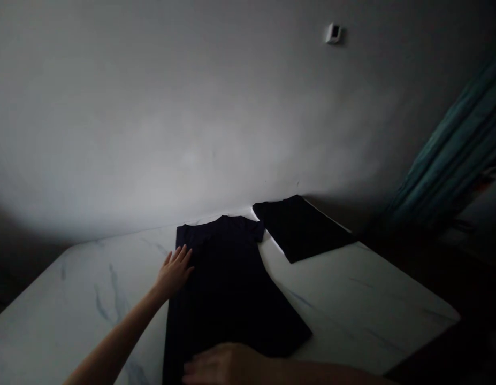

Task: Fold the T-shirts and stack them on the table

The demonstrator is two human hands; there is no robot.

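Observation:
A dark short-sleeved shirt lies spread on the white marbled table, its collar end toward the wall. My left hand rests on the shirt's left edge just below the sleeve, fingers spread and holding nothing. Near the bottom of the view, my right hand is over the lower part of the shirt, pointing left. Its fingers look stretched out, though they are dim and slightly blurred. Behind and to the right, a second dark cloth lies flat in a folded shape, close to the shirt's right sleeve.
A grey wall stands along the table's far edge, with a small white device mounted high up. Teal curtains hang at the right. The table's right corner and edge border a dark floor area.

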